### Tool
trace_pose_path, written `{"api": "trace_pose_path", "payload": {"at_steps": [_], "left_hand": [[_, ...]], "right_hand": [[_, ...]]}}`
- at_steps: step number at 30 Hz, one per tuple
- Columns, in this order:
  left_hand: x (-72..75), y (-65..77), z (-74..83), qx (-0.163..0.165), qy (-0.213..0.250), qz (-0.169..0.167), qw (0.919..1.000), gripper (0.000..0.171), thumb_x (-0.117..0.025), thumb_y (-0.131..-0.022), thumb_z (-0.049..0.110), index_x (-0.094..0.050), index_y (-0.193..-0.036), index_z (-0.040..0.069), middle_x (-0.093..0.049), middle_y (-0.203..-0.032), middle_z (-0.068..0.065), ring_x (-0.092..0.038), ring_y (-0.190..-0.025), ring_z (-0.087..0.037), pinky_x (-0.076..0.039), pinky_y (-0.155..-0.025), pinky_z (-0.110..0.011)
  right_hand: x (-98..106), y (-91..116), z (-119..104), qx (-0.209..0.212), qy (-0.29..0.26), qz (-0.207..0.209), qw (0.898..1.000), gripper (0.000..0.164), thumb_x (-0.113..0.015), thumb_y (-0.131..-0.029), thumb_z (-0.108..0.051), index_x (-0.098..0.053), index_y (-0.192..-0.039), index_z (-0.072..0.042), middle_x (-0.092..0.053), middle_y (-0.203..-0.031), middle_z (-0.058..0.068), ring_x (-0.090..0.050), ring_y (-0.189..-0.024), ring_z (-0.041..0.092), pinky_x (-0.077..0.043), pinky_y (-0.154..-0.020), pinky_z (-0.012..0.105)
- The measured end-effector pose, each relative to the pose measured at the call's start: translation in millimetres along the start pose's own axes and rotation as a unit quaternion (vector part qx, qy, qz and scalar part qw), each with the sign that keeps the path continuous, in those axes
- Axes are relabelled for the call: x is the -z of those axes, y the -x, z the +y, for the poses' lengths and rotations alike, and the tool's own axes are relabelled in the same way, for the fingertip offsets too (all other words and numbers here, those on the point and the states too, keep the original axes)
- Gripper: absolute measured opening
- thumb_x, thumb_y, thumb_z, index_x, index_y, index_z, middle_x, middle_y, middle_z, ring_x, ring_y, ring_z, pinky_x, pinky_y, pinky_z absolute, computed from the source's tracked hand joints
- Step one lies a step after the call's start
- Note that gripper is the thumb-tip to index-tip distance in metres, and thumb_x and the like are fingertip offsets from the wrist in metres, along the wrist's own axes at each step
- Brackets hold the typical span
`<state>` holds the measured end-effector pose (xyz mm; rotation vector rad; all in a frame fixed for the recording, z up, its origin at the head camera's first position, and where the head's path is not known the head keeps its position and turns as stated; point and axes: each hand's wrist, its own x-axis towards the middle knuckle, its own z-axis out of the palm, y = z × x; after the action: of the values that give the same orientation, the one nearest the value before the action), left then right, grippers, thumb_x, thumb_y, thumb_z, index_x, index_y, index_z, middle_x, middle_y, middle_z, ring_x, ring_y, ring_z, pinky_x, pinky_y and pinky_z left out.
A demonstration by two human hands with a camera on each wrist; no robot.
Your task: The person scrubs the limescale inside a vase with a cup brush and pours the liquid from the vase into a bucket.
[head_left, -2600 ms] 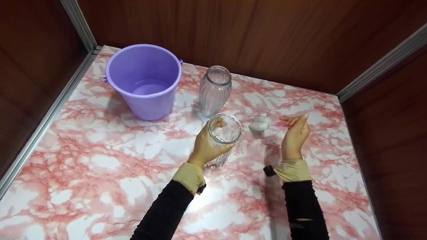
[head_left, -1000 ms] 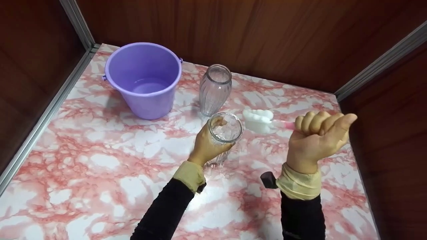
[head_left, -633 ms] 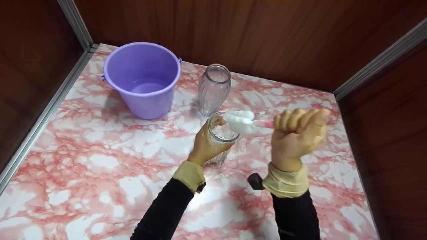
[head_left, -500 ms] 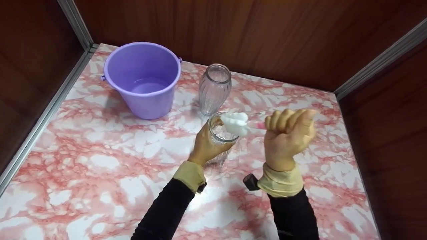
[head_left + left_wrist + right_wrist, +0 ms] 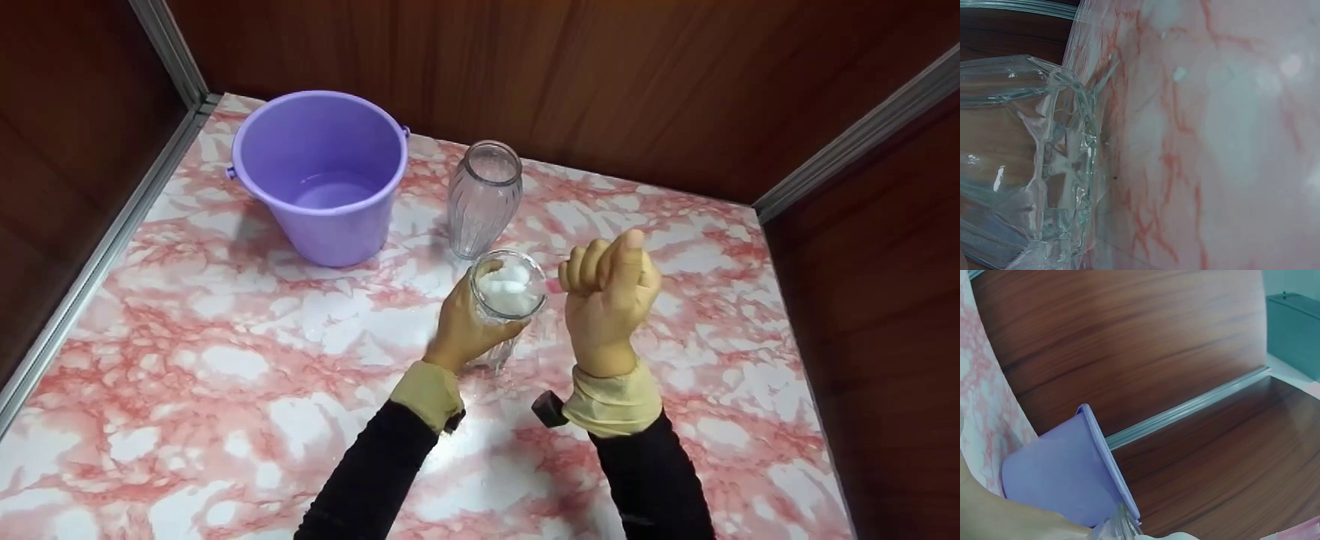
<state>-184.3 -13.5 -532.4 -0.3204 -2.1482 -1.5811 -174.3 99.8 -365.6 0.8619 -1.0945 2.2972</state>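
My left hand [image 5: 463, 326] grips a clear glass vase [image 5: 496, 355] around its upper body, the mouth facing up. In the left wrist view, the thick, faceted base of this vase shows close to the marbled tabletop. Curled into a fist with the thumb uppermost, my right hand [image 5: 606, 300] holds a sponge bottle brush by its pink handle [image 5: 553, 286]. The brush's white sponge head [image 5: 507, 294] overlaps the vase's mouth, right at the rim. Most of the handle is hidden inside the fist. A slice of the pink handle [image 5: 1300, 531] appears low in the right wrist view.
A second ribbed glass vase [image 5: 484, 214] stands upright just behind the held one. To the back left is a purple bucket [image 5: 337, 238] with a little water in it. Dark wood panels [image 5: 570, 82] with metal edging border the red-and-white tabletop [image 5: 225, 420].
My right hand has lifted the bottle brush from the tabletop, then carried it left until its sponge head is at the vase's mouth. My left hand has kept its grip on the vase.
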Motion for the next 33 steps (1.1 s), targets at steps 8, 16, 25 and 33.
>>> {"api": "trace_pose_path", "payload": {"at_steps": [8,16,25,33], "left_hand": [[1.7,0.4,-1.9,-0.010,0.025,-0.004,0.9996,0.082,-0.086,-0.065,0.040,-0.050,-0.132,0.012,-0.057,-0.130,-0.001,-0.051,-0.121,-0.017,-0.040,-0.104,-0.031],[0.4,0.3,-3.0,-0.017,0.024,0.005,0.9996,0.085,-0.089,-0.062,0.034,-0.049,-0.133,0.011,-0.060,-0.126,0.000,-0.053,-0.118,-0.013,-0.039,-0.104,-0.027],[-0.4,-1.0,-3.0,-0.029,0.023,0.006,0.9993,0.082,-0.087,-0.064,0.035,-0.049,-0.132,0.009,-0.060,-0.124,-0.001,-0.053,-0.117,-0.012,-0.040,-0.104,-0.026],[-1.1,-0.9,-3.6,-0.036,0.018,0.004,0.9992,0.084,-0.086,-0.065,0.039,-0.048,-0.133,0.008,-0.061,-0.122,0.000,-0.054,-0.116,-0.012,-0.041,-0.102,-0.027]], "right_hand": [[6.9,2.0,2.6,-0.057,0.019,-0.013,0.998,0.049,-0.047,-0.101,-0.019,-0.025,-0.059,-0.006,-0.026,-0.050,-0.001,-0.021,-0.043,0.010,-0.020,-0.040,0.023],[8.6,4.9,7.3,-0.065,0.018,-0.049,0.997,0.052,-0.039,-0.104,-0.025,-0.025,-0.058,-0.006,-0.025,-0.050,0.002,-0.022,-0.043,0.012,-0.020,-0.040,0.024],[11.4,8.1,3.3,-0.129,0.032,-0.032,0.991,0.045,-0.057,-0.098,-0.023,-0.033,-0.064,-0.004,-0.033,-0.057,0.003,-0.029,-0.051,0.014,-0.027,-0.049,0.026],[19.0,12.5,7.4,-0.134,0.043,-0.030,0.990,0.045,-0.051,-0.100,-0.029,-0.039,-0.064,-0.004,-0.039,-0.063,0.006,-0.036,-0.057,0.018,-0.034,-0.056,0.027]]}}
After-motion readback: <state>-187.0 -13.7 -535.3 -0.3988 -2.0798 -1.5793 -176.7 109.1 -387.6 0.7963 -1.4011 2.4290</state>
